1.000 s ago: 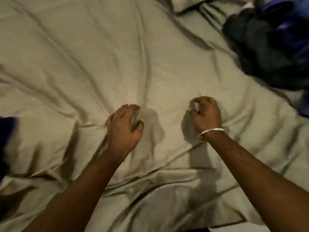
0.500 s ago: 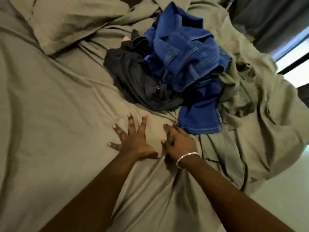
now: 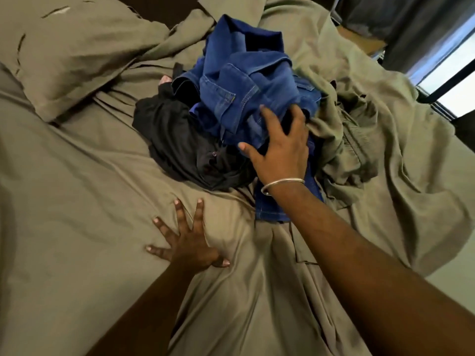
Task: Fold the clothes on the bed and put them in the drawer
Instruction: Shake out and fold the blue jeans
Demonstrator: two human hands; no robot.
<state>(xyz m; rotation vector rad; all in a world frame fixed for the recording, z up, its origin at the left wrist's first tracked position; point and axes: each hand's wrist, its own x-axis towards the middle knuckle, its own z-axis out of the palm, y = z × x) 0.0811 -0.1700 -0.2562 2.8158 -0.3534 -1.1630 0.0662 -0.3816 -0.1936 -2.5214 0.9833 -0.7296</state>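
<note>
Under right hand [image 3: 280, 152]: blue jeans [image 3: 246, 93], fingers spread.

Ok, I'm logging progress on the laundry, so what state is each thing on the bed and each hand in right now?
blue jeans: unfolded, crumpled on top of the pile.
black garment: unfolded, bunched beside the jeans.
olive sheet: wrinkled, spread over the bed.
pillow: lying at the head, creased.
right hand: fingers spread, resting on the jeans.
left hand: fingers spread, pressing flat on the sheet.
bangle: on the right wrist.
</note>
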